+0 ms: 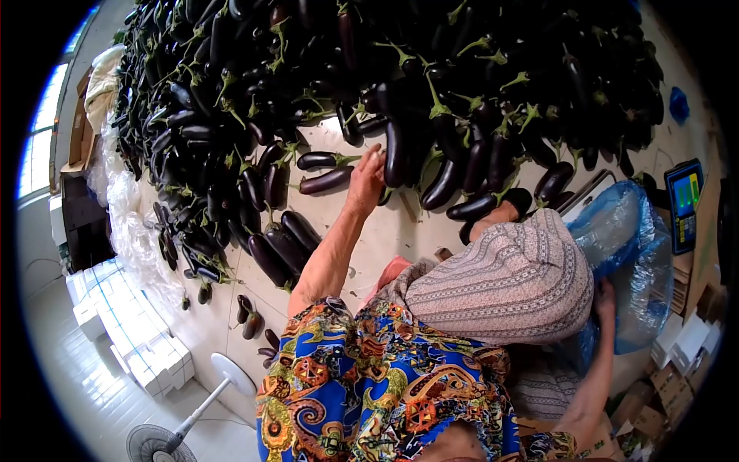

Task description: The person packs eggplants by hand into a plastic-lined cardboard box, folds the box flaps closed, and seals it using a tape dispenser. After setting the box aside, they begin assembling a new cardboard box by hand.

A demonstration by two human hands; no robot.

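A long dark eggplant (394,154) stands nearly upright at the front edge of a large heap of eggplants (477,85). My left hand (367,181) is closed on its left side near the lower end; the thumb side shows and some fingers are hidden behind it. Two loose eggplants (326,180) lie on the floor just left of that hand. On the right, my right hand (606,299) grips the near edge of a blue plastic bag (627,246), beside my knee. Its fingertips are partly hidden against the film.
A scale display (683,204) stands at the right, with cardboard boxes (677,389) below it. White foam boxes (135,327), clear plastic sheeting (135,239) and a standing fan (158,443) are on the left. More eggplants (281,246) lie near my left forearm.
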